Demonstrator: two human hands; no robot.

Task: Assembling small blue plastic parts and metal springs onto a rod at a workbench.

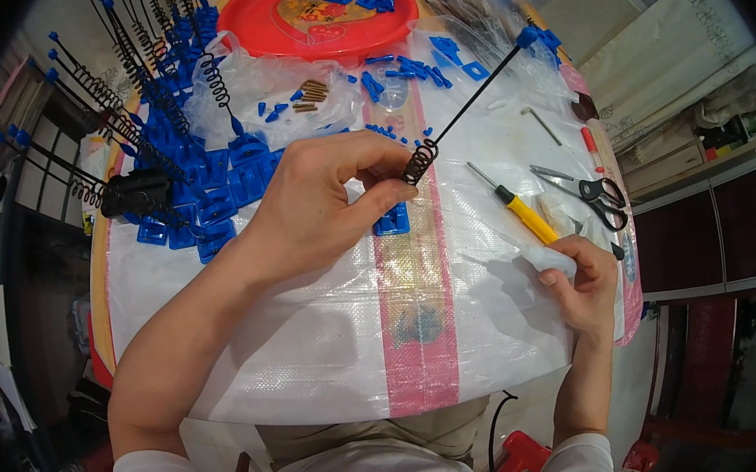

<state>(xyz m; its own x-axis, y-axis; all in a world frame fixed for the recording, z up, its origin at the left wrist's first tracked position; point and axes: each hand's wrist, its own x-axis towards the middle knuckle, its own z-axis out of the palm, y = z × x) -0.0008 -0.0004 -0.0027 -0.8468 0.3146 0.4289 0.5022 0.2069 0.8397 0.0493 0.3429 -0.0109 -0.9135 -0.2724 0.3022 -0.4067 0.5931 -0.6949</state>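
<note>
Black and springy, the thin metal rod with a coiled spring at its lower end and a blue plastic cap at its tip [466, 109] is pinched at the coil between the thumb and forefinger of the left hand [321, 210], the rod slanting up and away from the fingertips. It looks light and slim; the straight part is probably stiff while the coil would flex, so the coil, where the fingers already close narrowly on it, seems the surest hold. Just under those fingertips sits 1 small blue plastic base plate [392, 223] on the white woven plastic sheet with a pink stripe [315, 333].

The right hand [578, 276] is curled around something pale; what it is cannot be told. Just beyond its fingers lies 1 screwdriver with a yellow handle [516, 206], and further out 1 pair of black-handled scissors [594, 192].

Beyond the left knuckles stands a crowd of finished black spring rods on blue bases [158, 121], more than 10, too tangled to count exactly. Farther off lie 1 round red plastic tray [238, 13] holding loose blue pieces and a clear plastic bag with a few brass-coloured pins [314, 92].
</note>
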